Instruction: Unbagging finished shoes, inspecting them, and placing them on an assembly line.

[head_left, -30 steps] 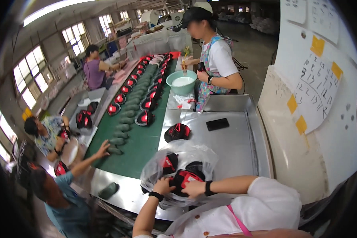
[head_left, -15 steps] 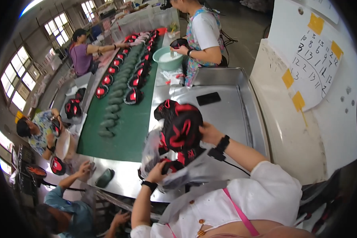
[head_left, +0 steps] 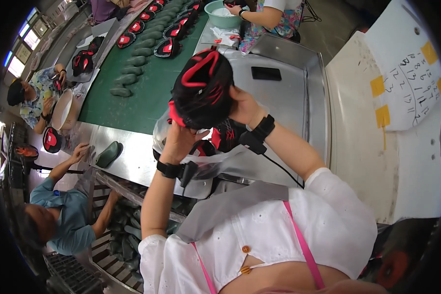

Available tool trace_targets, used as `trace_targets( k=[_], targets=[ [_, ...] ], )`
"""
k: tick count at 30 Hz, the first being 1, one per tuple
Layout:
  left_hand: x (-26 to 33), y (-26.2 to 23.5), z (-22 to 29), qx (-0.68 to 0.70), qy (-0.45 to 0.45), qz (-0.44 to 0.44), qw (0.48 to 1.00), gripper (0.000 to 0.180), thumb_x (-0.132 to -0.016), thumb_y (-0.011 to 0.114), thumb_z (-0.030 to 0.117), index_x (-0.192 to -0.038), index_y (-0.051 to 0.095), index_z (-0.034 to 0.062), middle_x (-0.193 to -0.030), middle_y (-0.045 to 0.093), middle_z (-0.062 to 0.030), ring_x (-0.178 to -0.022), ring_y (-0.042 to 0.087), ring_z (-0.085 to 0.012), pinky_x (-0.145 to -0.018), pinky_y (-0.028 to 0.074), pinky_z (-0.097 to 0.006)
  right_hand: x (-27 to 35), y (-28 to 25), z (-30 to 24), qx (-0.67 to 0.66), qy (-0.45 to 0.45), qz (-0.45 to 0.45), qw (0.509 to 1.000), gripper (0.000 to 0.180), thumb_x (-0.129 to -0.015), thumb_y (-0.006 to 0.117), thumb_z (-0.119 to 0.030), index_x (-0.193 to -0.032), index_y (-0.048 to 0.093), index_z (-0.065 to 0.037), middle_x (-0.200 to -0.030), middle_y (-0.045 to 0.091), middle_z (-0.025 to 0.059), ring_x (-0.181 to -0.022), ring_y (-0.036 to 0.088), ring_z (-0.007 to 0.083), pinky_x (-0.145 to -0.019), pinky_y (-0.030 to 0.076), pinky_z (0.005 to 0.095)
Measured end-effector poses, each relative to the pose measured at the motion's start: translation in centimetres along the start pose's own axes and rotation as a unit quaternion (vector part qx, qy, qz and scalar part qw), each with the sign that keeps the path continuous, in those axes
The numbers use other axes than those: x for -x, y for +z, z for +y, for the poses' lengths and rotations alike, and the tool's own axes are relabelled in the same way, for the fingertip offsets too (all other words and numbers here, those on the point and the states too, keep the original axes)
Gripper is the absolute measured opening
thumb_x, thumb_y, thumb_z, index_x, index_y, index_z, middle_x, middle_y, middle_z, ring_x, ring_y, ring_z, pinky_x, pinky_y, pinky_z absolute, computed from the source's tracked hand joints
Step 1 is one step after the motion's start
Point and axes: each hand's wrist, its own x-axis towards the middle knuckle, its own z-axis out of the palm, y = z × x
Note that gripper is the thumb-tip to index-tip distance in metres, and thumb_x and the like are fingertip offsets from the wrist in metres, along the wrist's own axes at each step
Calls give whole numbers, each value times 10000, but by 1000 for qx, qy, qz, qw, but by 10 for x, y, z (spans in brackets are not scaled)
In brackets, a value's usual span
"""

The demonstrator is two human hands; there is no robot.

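A black shoe upper with red trim round its opening (head_left: 201, 90) is held up between both my hands. My right hand (head_left: 245, 105) grips its right side, fingers partly hidden behind it. Underneath, at its lower left, my left hand (head_left: 181, 141) holds it near a red part, with the thumb reaching out to the right. Just below lies a clear plastic bag (head_left: 161, 130) with more black and red uppers (head_left: 228, 134) in it, on the metal table (head_left: 284, 110).
A black phone (head_left: 266, 73) lies on the table. Left runs a green belt (head_left: 147, 103) with rows of shoe lasts (head_left: 127, 79) and uppers (head_left: 167, 48). A loose last (head_left: 109, 154) sits near a co-worker in blue (head_left: 63, 215). A white panel (head_left: 402, 161) stands at right.
The uppers were low over the bag, with my left hand down at it. Now one upper is lifted and turned, its opening showing, and my left hand has risen to hold it too. The view has shifted.
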Motion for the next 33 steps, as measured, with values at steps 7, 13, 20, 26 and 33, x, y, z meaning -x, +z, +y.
trace_targets(
  k=[7, 13, 20, 26, 33],
  targets=[
    [6, -45, 28, -39, 67, 49, 996, 724, -832, 515, 524, -1377, 229, 142, -1357, 366, -82, -1203, 417, -255, -929, 411, -452, -5, 11, -29, 185, 126, -77, 971, 444, -850, 594, -195, -1231, 447, -21, -1177, 532, 50, -1100, 490, 157, -966, 369, 336],
    [4, -41, 27, -397, 23, -87, 913, 571, -772, 672, 206, -1255, 420, 37, -1194, 517, -68, -1059, 517, -194, -901, 426, -310, -53, 40, -49, 425, 185, -241, 853, 429, -837, 611, -175, -1183, 474, 37, -1107, 574, 57, -986, 529, 110, -885, 418, 261],
    [13, -7, -5, -37, 117, 171, 978, 383, -831, 576, 105, -1190, 472, 18, -1176, 530, -69, -1072, 513, -174, -921, 420, -330, -30, 19, -25, 821, -110, -78, 554, 531, -857, 508, -453, -1191, 455, -44, -924, 595, 185, -891, 583, 329, -770, 448, 393],
    [8, -4, -8, 167, 238, 153, 944, 347, -828, 569, 46, -1165, 490, 37, -1108, 577, -72, -1004, 567, -202, -891, 460, -342, 24, -6, 28, 589, -226, 13, 776, 437, -800, 651, -198, -1185, 502, -53, -1055, 518, 78, -829, 543, 114, -655, 470, 268],
    [25, 20, -7, -431, 331, 202, 815, 295, -778, 561, -1, -1073, 550, -12, -1048, 603, -96, -965, 575, -216, -851, 443, -320, 7, 55, 26, 348, -66, 26, 935, 810, -677, 743, -29, -1333, 268, -35, -1266, 398, 117, -1116, 453, 204, -940, 386, 283]
  ],
)
